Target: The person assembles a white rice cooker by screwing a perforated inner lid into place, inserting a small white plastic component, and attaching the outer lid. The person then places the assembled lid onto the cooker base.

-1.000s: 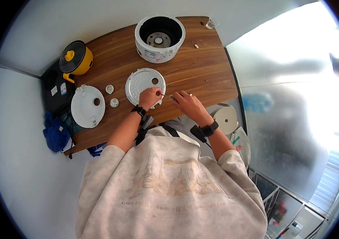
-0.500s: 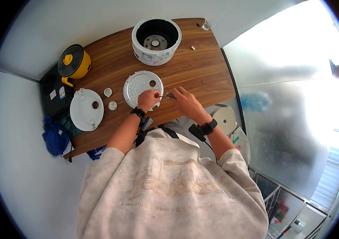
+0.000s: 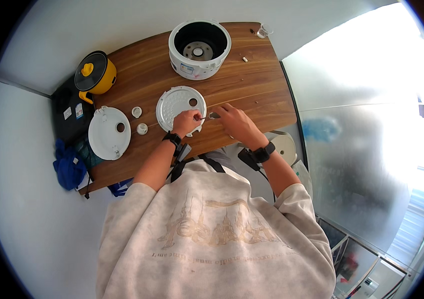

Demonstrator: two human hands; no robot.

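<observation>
Over the near edge of a round white perforated plate (image 3: pixel 172 107), my left hand (image 3: pixel 187 122) is closed, its fingertips pinched together around a thin dark tip. Just to its right, my right hand (image 3: pixel 241 125) curls its fingers on a small greyish tool (image 3: pixel 214 115) with a thin shaft pointing at the left fingertips. It looks like a screwdriver, but most of it is hidden by the hand. The plate has one round hole and lies flat on the wooden table (image 3: pixel 252 92). Left of it are two small white round caps (image 3: pixel 136 112) and a white round lid (image 3: pixel 103 142).
A white rice cooker body (image 3: pixel 192 70), open at the top, stands at the back. Far left, a yellow pot (image 3: pixel 103 82) with a black lid sits by a black case (image 3: pixel 65 124). A clear cup (image 3: pixel 264 31) and tiny bits lie at the back right.
The whole view has shifted slightly, so the table things appear a little higher and to the right. Both hands keep nearly the same pose, fingertips facing each other.
</observation>
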